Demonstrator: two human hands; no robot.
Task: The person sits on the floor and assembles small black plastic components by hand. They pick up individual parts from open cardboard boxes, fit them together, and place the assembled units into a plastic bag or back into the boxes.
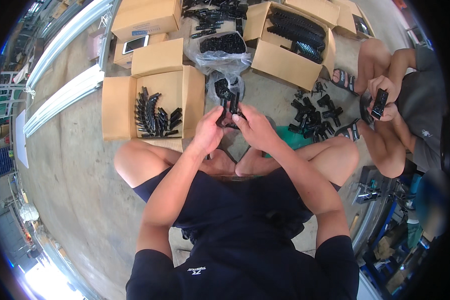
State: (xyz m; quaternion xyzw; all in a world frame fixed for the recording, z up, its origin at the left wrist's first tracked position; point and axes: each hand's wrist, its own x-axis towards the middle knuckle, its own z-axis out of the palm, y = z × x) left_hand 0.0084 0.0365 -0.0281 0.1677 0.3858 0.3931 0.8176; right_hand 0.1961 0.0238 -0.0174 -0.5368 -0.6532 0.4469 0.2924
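My left hand (pixel 208 131) is closed around a glossy black tube-like part (pixel 224 106), held upright in front of my crossed legs. Close beside it, my right hand (pixel 256 129) grips another black tube-like part (pixel 234 103). Whether the two pieces are joined I cannot tell, since the fingers cover their lower ends. Just beyond my hands lies a clear plastic bag (pixel 236 82) with small black pieces. To the left, an open cardboard box (pixel 119 107) holds curved rows of similar black parts (pixel 147 114).
A loose pile of black parts (pixel 307 117) lies right of my hands. Farther off stand a large open box (pixel 285 67) of black parts and a box carrying a white tablet (pixel 136 44). At right a co-worker's hands (pixel 385 95) hold a black part. Long metal profiles (pixel 65 97) lie left.
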